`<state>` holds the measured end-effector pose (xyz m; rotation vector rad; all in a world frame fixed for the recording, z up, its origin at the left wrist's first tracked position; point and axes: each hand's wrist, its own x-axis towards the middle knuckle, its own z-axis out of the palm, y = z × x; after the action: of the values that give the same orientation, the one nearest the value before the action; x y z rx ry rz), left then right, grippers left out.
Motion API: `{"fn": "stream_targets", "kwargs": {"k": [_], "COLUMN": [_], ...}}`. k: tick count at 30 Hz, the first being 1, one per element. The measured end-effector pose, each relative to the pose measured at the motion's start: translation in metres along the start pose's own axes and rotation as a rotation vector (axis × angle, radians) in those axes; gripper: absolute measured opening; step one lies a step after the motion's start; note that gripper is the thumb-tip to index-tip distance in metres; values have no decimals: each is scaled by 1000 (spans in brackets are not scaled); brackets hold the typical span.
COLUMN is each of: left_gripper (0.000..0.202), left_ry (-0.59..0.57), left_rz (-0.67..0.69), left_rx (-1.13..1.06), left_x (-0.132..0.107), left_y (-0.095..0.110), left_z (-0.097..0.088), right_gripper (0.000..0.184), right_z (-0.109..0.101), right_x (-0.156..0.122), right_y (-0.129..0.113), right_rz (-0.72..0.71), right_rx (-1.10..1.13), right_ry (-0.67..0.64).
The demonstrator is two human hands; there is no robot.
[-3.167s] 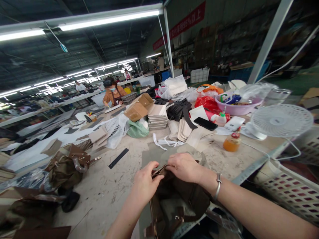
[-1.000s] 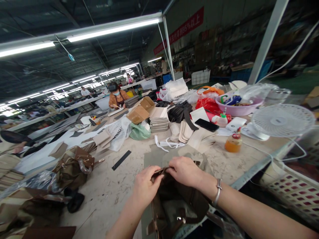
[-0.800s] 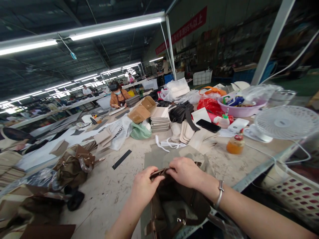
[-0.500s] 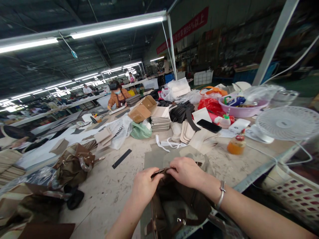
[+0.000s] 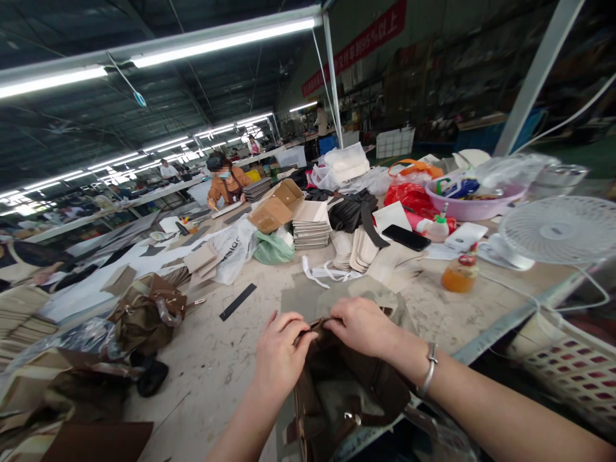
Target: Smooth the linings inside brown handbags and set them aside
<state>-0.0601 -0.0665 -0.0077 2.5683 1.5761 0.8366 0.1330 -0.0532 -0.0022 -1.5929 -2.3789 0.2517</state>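
**Q.** How are the hands engaged?

**A.** The fingers of the left hand [image 5: 282,350] and right hand [image 5: 363,326] pinch, nearly side by side, the rim [image 5: 317,323] of a dark brown bag [image 5: 387,388]. The close spacing presumably steadies the short stretch between them.

**Q.** Where is the bag?

**A.** At the near edge of the tabletop [image 5: 206,372], below both hands, a metal clasp [image 5: 353,419] showing. A grey sheet [image 5: 298,300] extends beyond it, perhaps shielding its fabric from the stained surface.

**Q.** And the surrounding items?

**A.** A similar bag [image 5: 144,330] lies leftward; stacked panels [image 5: 312,228] stand farther back, and an orange bottle [image 5: 458,276] to the right, probably set aside yet reachable.
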Motion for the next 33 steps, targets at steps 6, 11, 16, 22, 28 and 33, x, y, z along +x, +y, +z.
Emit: {"fn": "stream_targets", "kwargs": {"k": [6,11,16,22,28,33], "left_gripper": [6,13,16,12,8,6], "left_ry": [6,15,-50,-30,-56,-103], "left_rz": [23,-4,33,-70,-191,-280], "left_rx": [70,-16,-311,-403,-399,-486], "left_x": [3,7,13,10,8,7], "left_y": [4,6,0,-7,-6,-6], "left_z": [3,8,14,18,20,16], "right_gripper": [30,29,24,27,28,31], "right_z": [0,0,1,-1,-2,1], "right_x": [-1,-1,-2,-1,1,-1], "right_y": [-2,0,6,7,5,6], "right_rz": [7,7,-12,-45,-46,-62], "right_rx": [11,0,17,16,17,39], "right_ry": [5,8,4,10,5,6]}}
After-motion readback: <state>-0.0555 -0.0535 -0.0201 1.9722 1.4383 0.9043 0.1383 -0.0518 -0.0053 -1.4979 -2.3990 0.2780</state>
